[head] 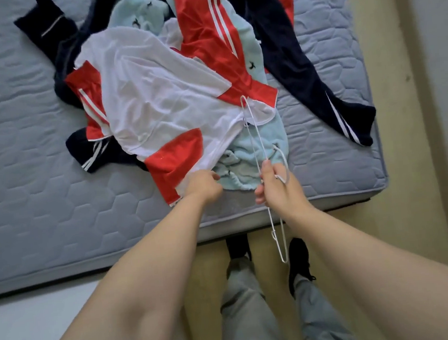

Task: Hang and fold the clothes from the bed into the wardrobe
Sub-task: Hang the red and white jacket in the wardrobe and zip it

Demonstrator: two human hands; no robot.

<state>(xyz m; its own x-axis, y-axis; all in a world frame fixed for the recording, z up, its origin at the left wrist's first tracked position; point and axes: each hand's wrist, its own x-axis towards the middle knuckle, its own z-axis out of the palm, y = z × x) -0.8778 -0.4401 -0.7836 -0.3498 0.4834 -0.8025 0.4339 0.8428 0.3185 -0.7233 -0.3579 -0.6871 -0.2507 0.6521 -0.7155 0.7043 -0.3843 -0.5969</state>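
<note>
Legend, as I am viewing it from the remote station: the jersey [162,102] is showing white, with red panels at its sleeve and hem. Behind it, a red garment [205,30] is carrying white stripes. A fleece [139,17] is showing pale blue, dotted with small dark animal motifs. The navy garment [318,80] and the navy shorts [88,149] are both showing white stripes. The hanger [255,140] is reading white. The mattress [22,106] is showing grey-blue quilting in hexagons, the floor [398,127] dull yellow-beige, the trousers [244,317] grey, the shoes [298,258] black.
</note>
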